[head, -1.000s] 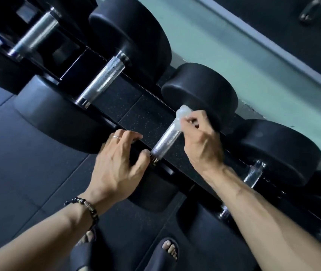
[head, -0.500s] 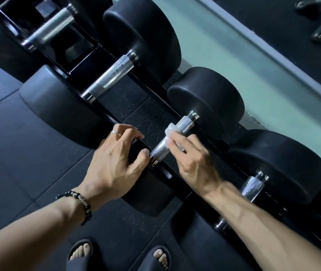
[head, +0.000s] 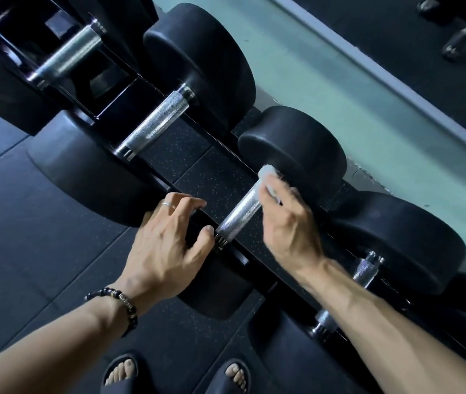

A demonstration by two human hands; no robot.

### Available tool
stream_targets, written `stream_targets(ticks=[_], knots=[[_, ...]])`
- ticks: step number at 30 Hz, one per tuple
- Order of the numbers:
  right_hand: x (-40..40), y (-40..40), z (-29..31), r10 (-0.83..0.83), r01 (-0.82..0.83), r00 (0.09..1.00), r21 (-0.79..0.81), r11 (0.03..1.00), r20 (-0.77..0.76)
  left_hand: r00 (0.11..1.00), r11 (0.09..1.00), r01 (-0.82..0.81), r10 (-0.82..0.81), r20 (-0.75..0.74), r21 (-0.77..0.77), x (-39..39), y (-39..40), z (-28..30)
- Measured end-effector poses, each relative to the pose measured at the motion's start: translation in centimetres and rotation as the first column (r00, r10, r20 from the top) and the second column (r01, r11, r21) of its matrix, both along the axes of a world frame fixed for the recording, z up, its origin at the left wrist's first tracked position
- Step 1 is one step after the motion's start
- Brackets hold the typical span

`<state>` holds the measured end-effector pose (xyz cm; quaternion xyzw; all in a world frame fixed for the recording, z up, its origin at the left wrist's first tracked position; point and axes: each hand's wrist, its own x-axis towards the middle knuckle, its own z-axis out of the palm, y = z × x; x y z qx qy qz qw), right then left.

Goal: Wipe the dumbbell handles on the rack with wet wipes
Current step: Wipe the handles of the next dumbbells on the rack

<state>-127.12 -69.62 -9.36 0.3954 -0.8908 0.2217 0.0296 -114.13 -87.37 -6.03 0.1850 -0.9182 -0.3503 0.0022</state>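
Observation:
Black dumbbells with knurled chrome handles lie in a row on a black rack (head: pixel 129 89). My right hand (head: pixel 288 223) grips a white wet wipe (head: pixel 267 173) wrapped round the far end of the middle dumbbell's handle (head: pixel 240 213), close to its far head (head: pixel 294 149). My left hand (head: pixel 166 240) rests with curled fingers over the near head (head: pixel 214 285) of the same dumbbell, thumb tip by the handle's near collar. The hand is slightly blurred.
A larger dumbbell's handle (head: pixel 155 126) lies to the left, another (head: pixel 67 56) beyond it. A smaller handle (head: pixel 365 270) shows right of my right forearm. Pale green floor strip (head: pixel 354 81) runs behind the rack; dark rubber tiles (head: pixel 27 237) and my sandalled feet (head: pixel 121 373) below.
My right hand slid the wipe from the handle's middle back up to its far end near the head. My left hand stayed on the near head.

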Motion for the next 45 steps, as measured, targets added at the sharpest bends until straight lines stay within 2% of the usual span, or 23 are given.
stream_targets(ticks=[1,3,5,7,10,11,14,16,17,19,21,22,25,27,29,31,32,33,36,38,40,42,45], knots=[[1.2,-0.1,-0.2,0.072,-0.073,0.997,0.034,0.997,0.01,1.0,1.0,0.002,-0.002,0.0,0.0,0.0,0.0,0.0],[3.4,0.4,-0.1,0.321,-0.329,0.943,0.084,0.941,0.091,1.0,1.0,0.002,-0.002,0.003,0.0,-0.1,0.0,0.1],[2.4,0.8,0.7,0.448,-0.462,0.883,0.094,0.882,0.144,1.0,1.0,0.003,-0.003,0.007,0.003,-0.1,0.0,0.1],[0.4,0.5,1.3,0.372,-0.383,0.921,0.083,0.92,0.119,1.0,1.0,0.002,-0.002,0.012,0.011,-0.2,0.1,0.2],[-0.2,-0.2,1.2,0.131,-0.129,0.988,-0.032,0.991,0.075,1.0,1.0,-0.012,0.012,0.019,0.023,-0.1,0.1,0.2],[0.6,-0.4,1.0,0.142,-0.141,0.988,-0.025,0.99,0.067,1.0,1.0,-0.014,0.013,0.022,0.025,-0.1,0.1,0.2],[3.1,-0.8,0.7,0.395,-0.402,0.912,0.048,0.914,0.114,1.0,1.0,-0.015,0.014,0.027,0.021,-0.2,0.1,0.2],[2.2,-0.8,1.1,0.468,-0.477,0.878,0.097,0.873,0.103,0.999,1.0,-0.017,0.016,0.031,0.025,-0.2,0.1,0.2],[1.5,-0.7,1.2,0.432,-0.44,0.897,0.105,0.892,0.09,0.999,1.0,-0.016,0.016,0.029,0.026,-0.2,0.1,0.2],[0.5,-0.6,1.2,0.224,-0.226,0.973,0.04,0.973,0.052,0.999,0.999,-0.019,0.018,0.026,0.03,-0.2,0.1,0.2],[1.0,-1.0,0.9,0.067,-0.066,0.997,-0.024,0.998,0.035,1.0,0.999,-0.02,0.019,0.025,0.03,-0.2,0.1,0.2],[1.8,-1.2,0.5,0.082,-0.082,0.996,-0.008,0.997,0.045,1.0,0.999,-0.016,0.015,0.025,0.03,-0.2,0.1,0.2],[3.3,-1.3,0.4,0.325,-0.342,0.932,0.094,0.935,0.161,0.999,0.999,-0.022,0.021,0.026,0.036,-0.3,0.2,0.3],[2.3,-1.1,1.0,0.405,-0.42,0.906,0.144,0.896,0.119,0.999,0.999,-0.027,0.026,0.035,0.033,-0.3,0.1,0.3],[0.7,-1.1,1.7,0.32,-0.327,0.945,0.14,0.934,0.072,0.999,0.999,-0.021,0.02,0.047,0.027,-0.2,0.1,0.3],[-0.2,-1.1,1.8,0.107,-0.112,0.992,0.085,0.99,0.06,0.999,1.0,-0.018,0.017,0.051,0.021,-0.2,0.0,0.3],[0.3,-1.2,1.4,0.057,-0.064,0.995,0.077,0.995,0.082,0.999,1.0,-0.019,0.018,0.051,0.018,-0.2,0.0,0.3],[1.1,-1.4,0.9,0.077,-0.092,0.986,0.1,0.991,0.145,0.999,1.0,-0.019,0.018,0.05,0.019,-0.2,0.1,0.3],[3.0,-1.5,0.5,0.278,-0.36,0.9,0.211,0.909,0.337,0.999,0.999,-0.024,0.023,0.049,0.024,-0.2,0.1,0.3],[1.5,-1.3,1.2,0.276,-0.34,0.923,0.229,0.912,0.268,0.998,0.999,-0.027,0.026,0.048,0.02,-0.2,0.1,0.2],[0.0,-1.6,2.0,0.114,-0.143,0.978,0.162,0.976,0.176,0.998,1.0,-0.022,0.021,0.052,0.017,-0.2,0.1,0.2],[0.2,-2.1,2.4,0.011,-0.038,0.978,0.127,0.991,0.207,0.999,1.0,-0.022,0.021,0.049,0.015,-0.2,0.1,0.2],[2.7,-2.2,2.7,0.172,-0.279,0.879,0.185,0.942,0.445,0.999,1.0,-0.016,0.016,0.042,0.011,-0.3,0.1,0.2]])
